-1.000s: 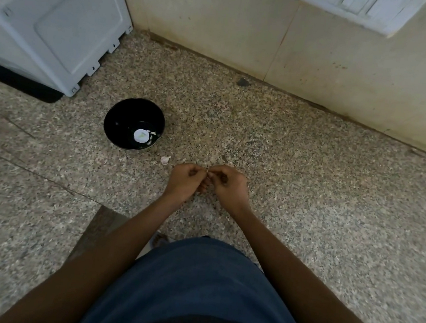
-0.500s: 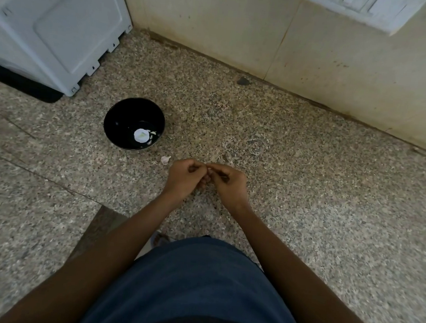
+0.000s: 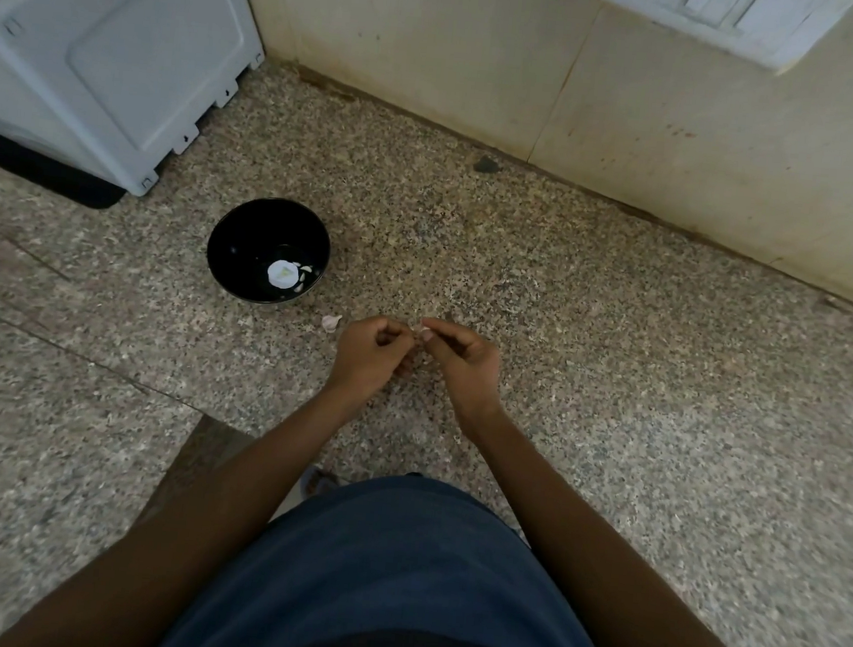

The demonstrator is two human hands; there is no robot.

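A: Wide view here: a speckled stone surface (image 3: 614, 391) fills the picture, and a cream wall (image 3: 490, 45) runs across from 11 to 3 o'clock.

B: And at 10 o'clock there's the big white appliance (image 3: 103, 47), tilted in this wide lens. A white switch plate (image 3: 725, 14) sits on the wall at 1 o'clock.

A: Down at 6 o'clock, the person's blue garment (image 3: 392, 568), with both bare forearms reaching out over it toward the centre.

B: Next in size is the black bowl (image 3: 244, 235), at 10 o'clock from the hands and close to them. Some white pieces (image 3: 284, 273) lie in its bottom.

A: Now the hands. The left hand (image 3: 367, 354) and right hand (image 3: 462, 362) meet fingertip to fingertip just above centre, fingers curled in.

B: What are they gripping?

A: A pale clove (image 3: 420, 329), pinched between the tips of both hands, right where they meet. It's mostly hidden by the fingers.

B: One last thing: a loose pale scrap (image 3: 330, 322) lies on the stone at 9 o'clock from the left hand, just beside it, between hand and bowl.
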